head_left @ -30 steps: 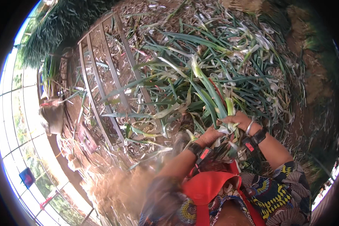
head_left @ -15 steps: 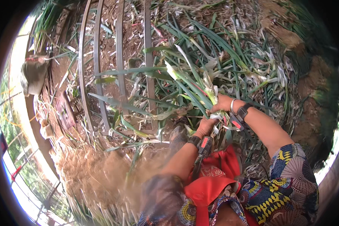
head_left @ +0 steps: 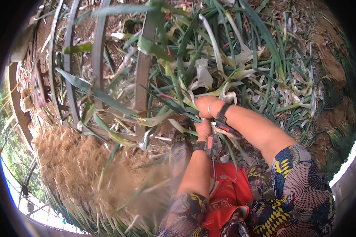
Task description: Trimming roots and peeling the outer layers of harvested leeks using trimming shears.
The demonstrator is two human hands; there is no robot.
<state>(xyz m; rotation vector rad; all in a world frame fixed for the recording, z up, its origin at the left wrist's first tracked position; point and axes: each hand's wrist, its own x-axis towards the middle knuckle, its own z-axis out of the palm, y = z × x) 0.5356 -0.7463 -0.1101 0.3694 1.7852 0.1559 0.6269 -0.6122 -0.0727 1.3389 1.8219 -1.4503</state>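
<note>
In the middle of the view, my right hand (head_left: 205,106) is closed around a bunch of green onions (head_left: 177,103). My left hand (head_left: 203,128) sits just below it, its fingers wrapped round the lower part of the same bunch. Long green leaves fan out from the grip toward the upper left, partly blurred by motion. Both wrists carry dark straps with small devices. The fingertips are partly hidden by the stalks, and where each stalk ends inside the grip cannot be made out.
Flat slats of a rack (head_left: 143,75) stand to the upper left. Stripped leaves and white peelings (head_left: 265,79) litter the ground ahead and right. At lower left lies a heap of green onions with brown bushy roots (head_left: 83,158). A red apron (head_left: 231,183) covers my lap.
The view has shifted, with the rack now farther left and larger. My hands and the bunch appear farther left in the picture, and the leaves have swung up and left. Both hands keep their grip.
</note>
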